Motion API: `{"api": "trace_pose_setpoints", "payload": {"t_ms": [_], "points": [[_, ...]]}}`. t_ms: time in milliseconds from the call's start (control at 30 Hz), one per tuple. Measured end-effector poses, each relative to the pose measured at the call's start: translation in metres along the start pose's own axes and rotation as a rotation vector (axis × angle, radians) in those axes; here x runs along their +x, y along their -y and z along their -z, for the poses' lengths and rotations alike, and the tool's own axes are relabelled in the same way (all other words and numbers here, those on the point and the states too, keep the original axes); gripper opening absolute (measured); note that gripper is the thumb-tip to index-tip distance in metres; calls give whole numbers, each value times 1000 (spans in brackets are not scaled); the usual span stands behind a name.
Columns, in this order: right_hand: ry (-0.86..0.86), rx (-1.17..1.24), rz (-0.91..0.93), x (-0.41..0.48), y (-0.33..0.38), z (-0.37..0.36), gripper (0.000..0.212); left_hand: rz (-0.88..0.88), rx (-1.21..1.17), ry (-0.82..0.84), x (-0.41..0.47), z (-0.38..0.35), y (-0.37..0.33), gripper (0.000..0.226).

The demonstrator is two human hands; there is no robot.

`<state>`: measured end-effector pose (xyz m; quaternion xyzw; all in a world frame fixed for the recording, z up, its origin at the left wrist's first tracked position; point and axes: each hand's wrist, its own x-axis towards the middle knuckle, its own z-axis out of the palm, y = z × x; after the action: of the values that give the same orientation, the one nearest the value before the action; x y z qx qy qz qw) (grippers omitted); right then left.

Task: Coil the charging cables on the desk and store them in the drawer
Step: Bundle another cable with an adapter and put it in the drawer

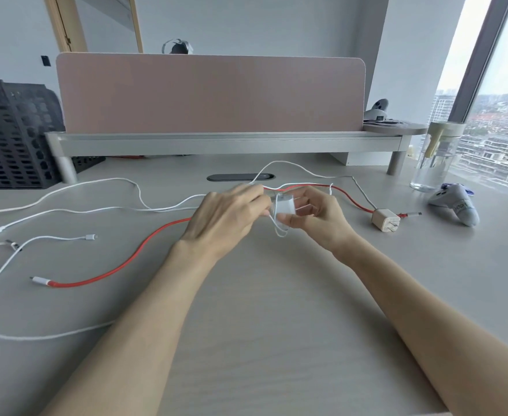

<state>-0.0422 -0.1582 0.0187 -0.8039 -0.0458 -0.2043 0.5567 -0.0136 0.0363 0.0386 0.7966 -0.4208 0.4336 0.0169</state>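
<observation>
Sprawling loose across the left of the desk point(246, 310) lie white charging cables point(108, 208) and a red cable point(135, 255). At centre the left hand point(225, 217) pinches a thin white cable point(280, 235) beside the white adapter point(284, 205), which the right hand point(315, 217) grips between thumb and fingers. A beige charger plug point(385, 220) lies farther right.

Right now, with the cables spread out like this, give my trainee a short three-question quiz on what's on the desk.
1. True or false: the red cable is already coiled.
2. What does the right hand hold? A, a white charger block; B, a glass bottle; C, a game controller.
3. Fill in: the beige charger lies on the desk to the ___ of the white charger block.

Key: 1 false; 2 A; 3 right.
</observation>
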Motion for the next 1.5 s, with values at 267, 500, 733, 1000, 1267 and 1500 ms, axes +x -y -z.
{"api": "trace_pose_setpoints", "payload": {"t_ms": [267, 500, 733, 1000, 1267, 1500], "points": [[136, -272, 153, 3, -6, 0, 31, 118, 15, -54, -5, -6, 8, 17], [260, -192, 141, -2, 4, -2, 29, 323, -158, -114, -11, -18, 14, 10], [276, 87, 28, -6, 10, 0, 26, 481, -511, 16, -18, -37, 5, 29], [287, 259, -113, -8, 8, 1, 15, 487, -505, 191, -15, -41, -12, 27], [43, 375, -219, -3, 7, -1, 7, 310, -431, 399, -13, -32, -22, 17], [-170, 358, -261, 4, -3, 4, 29, 93, -228, 326, -4, -31, -35, 20]]}}
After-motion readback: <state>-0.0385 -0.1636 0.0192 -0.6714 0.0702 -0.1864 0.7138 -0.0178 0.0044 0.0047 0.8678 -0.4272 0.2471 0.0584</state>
